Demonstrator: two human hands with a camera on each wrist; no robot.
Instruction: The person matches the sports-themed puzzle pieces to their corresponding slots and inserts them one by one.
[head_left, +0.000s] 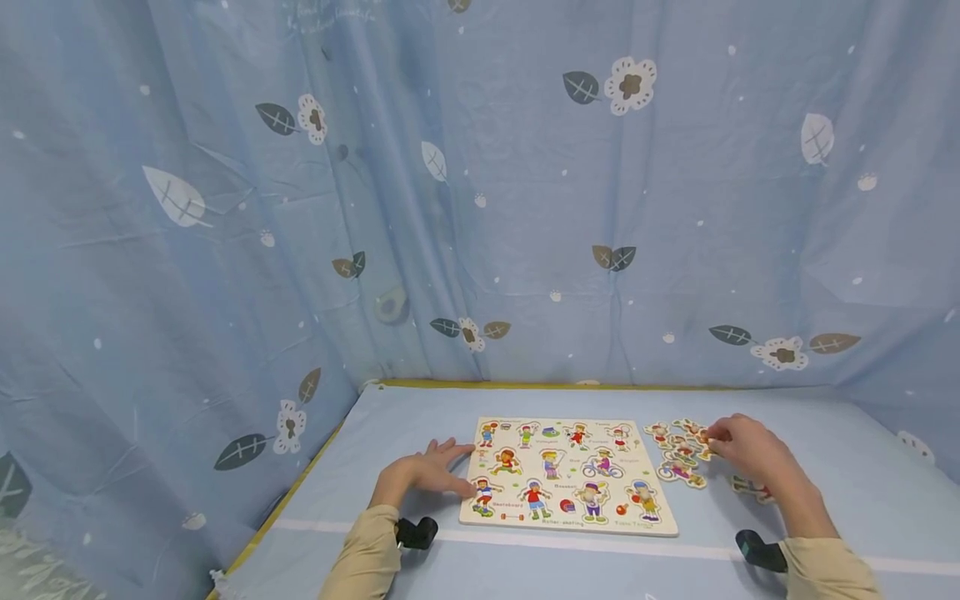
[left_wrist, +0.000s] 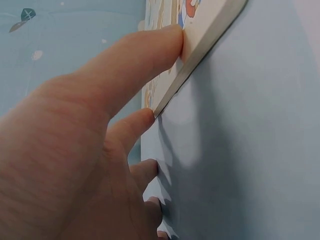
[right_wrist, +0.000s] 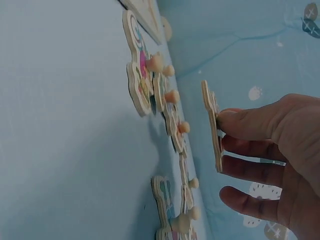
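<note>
A wooden puzzle board printed with children playing sports lies flat on the table. My left hand is at its left side; in the left wrist view the thumb presses the board's edge and the index fingertip touches its corner, fingers spread. To the right of the board, my right hand pinches a thin wooden puzzle piece between thumb and fingers, raised off the table. Below it are several loose knobbed pieces, bunched together, one showing a bicycle. Another piece lies apart, nearer the right forearm.
The table has a light blue cover with a white stripe running across in front of the board. A blue curtain with flowers and leaves hangs behind and at the sides. Each wrist wears a small black camera.
</note>
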